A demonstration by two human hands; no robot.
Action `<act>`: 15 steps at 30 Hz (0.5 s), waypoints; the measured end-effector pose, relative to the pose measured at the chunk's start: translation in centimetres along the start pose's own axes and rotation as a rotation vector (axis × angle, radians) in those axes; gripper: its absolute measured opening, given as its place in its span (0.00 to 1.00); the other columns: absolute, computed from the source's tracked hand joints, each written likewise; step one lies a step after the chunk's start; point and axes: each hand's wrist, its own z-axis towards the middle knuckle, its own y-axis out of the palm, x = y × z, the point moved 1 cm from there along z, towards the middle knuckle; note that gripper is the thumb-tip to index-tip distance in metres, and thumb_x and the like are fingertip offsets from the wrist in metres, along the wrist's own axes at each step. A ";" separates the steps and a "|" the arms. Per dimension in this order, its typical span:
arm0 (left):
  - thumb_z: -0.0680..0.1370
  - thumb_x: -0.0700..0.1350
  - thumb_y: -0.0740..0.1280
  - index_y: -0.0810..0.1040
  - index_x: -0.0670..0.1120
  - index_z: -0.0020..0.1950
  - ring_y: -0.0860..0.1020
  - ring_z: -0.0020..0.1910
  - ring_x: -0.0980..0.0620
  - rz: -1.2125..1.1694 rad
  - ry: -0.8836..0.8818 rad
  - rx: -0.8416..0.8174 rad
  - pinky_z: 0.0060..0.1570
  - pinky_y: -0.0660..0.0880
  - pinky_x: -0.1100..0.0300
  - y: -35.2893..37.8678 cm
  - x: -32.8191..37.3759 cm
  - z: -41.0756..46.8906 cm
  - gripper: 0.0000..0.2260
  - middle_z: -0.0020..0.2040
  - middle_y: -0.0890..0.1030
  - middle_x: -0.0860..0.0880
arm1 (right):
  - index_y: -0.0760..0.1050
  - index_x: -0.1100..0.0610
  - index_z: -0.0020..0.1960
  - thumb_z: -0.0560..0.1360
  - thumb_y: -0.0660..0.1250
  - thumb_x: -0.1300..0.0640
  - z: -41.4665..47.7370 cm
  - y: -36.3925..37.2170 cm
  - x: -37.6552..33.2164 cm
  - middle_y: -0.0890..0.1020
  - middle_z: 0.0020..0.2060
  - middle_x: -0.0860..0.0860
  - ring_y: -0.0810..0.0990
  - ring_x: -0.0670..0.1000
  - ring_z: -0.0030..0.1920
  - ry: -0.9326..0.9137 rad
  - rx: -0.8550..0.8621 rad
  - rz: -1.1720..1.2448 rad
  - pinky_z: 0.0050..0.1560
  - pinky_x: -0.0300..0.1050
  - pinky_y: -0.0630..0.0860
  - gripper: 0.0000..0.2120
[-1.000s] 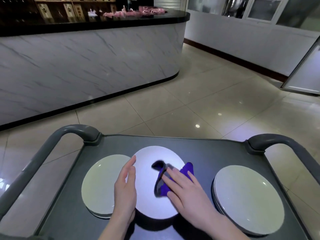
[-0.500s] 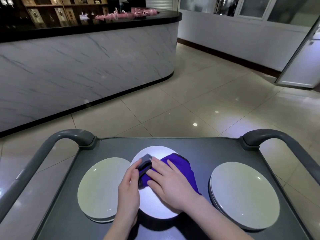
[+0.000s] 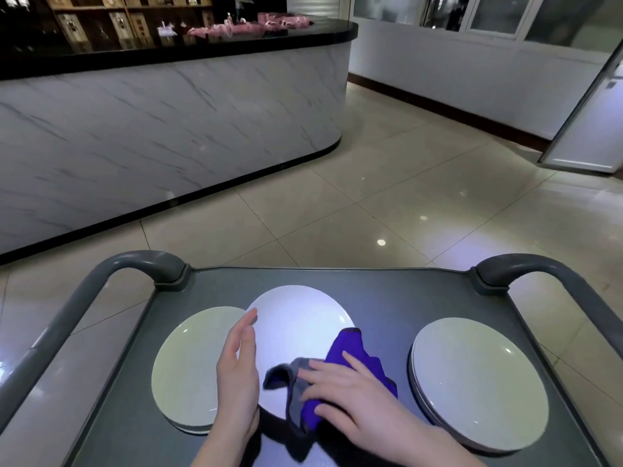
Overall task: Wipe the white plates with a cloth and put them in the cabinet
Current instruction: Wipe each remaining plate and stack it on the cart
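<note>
Pressing flat on the cloth (image 3: 347,348), the right grip (image 3: 350,396) has its fingers straight and spread, curled round nothing. The purple-and-grey cloth lies bunched on the near right part of the middle plate (image 3: 296,318). The left grip (image 3: 236,372) is open too, fingers straight and together, set on edge against that plate's left rim. The middle plate overlaps the left plate (image 3: 192,362); a stack (image 3: 478,382) sits apart at right. All rest on a grey cart (image 3: 387,298) with curved handles (image 3: 145,261) at its far corners. Beyond lies a glossy beige tiled floor (image 3: 337,214). A marble-faced, black-topped counter (image 3: 168,123) carries pink items (image 3: 249,26), with dark shelves (image 3: 111,15) behind and a white wall (image 3: 472,79) at right.
</note>
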 end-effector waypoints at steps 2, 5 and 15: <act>0.84 0.51 0.60 0.80 0.60 0.59 0.75 0.65 0.59 0.013 -0.006 -0.047 0.67 0.72 0.55 0.5 0.2 -0.1 0.10 0.58 0.79 0.70 | 0.73 0.44 0.64 0.83 0.55 0.48 0.5 0.2 -0.5 0.65 0.72 0.32 0.51 0.30 0.74 -0.023 0.015 0.073 0.77 0.44 0.42 0.13; 0.82 0.46 0.65 0.81 0.57 0.58 0.77 0.62 0.63 0.022 0.024 -0.086 0.66 0.73 0.54 1.0 0.4 -0.6 0.09 0.57 0.81 0.67 | 0.72 0.46 0.63 0.84 0.55 0.53 2.0 -0.3 -0.3 0.66 0.72 0.33 0.52 0.31 0.75 0.015 0.116 0.128 0.77 0.47 0.45 0.12; 0.81 0.43 0.68 0.80 0.61 0.61 0.73 0.61 0.72 0.097 0.049 -0.124 0.64 0.69 0.60 1.0 -0.7 -1.7 0.14 0.59 0.79 0.71 | 0.67 0.43 0.71 0.83 0.56 0.50 3.9 -2.3 3.3 0.59 0.76 0.37 0.52 0.39 0.77 0.159 0.277 -0.055 0.75 0.45 0.44 0.17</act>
